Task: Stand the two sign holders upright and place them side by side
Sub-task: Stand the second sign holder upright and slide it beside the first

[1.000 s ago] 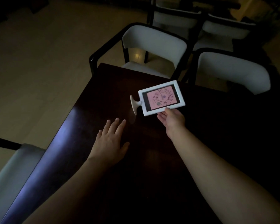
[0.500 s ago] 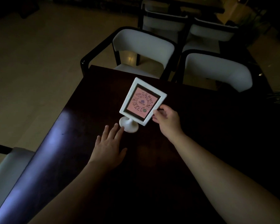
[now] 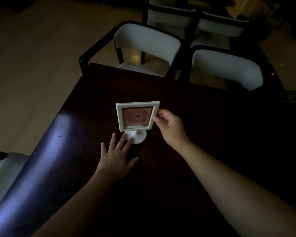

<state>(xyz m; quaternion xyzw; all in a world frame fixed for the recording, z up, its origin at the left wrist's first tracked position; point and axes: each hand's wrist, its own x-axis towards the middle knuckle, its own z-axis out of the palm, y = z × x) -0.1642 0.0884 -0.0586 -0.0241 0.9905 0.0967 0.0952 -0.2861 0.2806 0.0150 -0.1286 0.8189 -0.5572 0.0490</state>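
One white sign holder (image 3: pixel 137 116) with a pink printed card stands upright on the dark wooden table (image 3: pixel 203 120), its round base (image 3: pixel 138 136) on the tabletop. My right hand (image 3: pixel 169 127) pinches the frame's right edge. My left hand (image 3: pixel 117 155) lies flat on the table with spread fingers, the fingertips touching the base's left side. Only this one sign holder is in view.
Two white-cushioned chairs with dark frames (image 3: pixel 147 43) (image 3: pixel 227 67) stand at the table's far edge, more chairs behind them. Another pale seat (image 3: pixel 5 170) sits at the left edge. The table's left rim (image 3: pixel 46 151) catches a light reflection. The room is dim.
The sign holder went from lying sideways in my right hand to tilted, then upright on its base, facing me. My left hand slid forward until its fingertips met the base.
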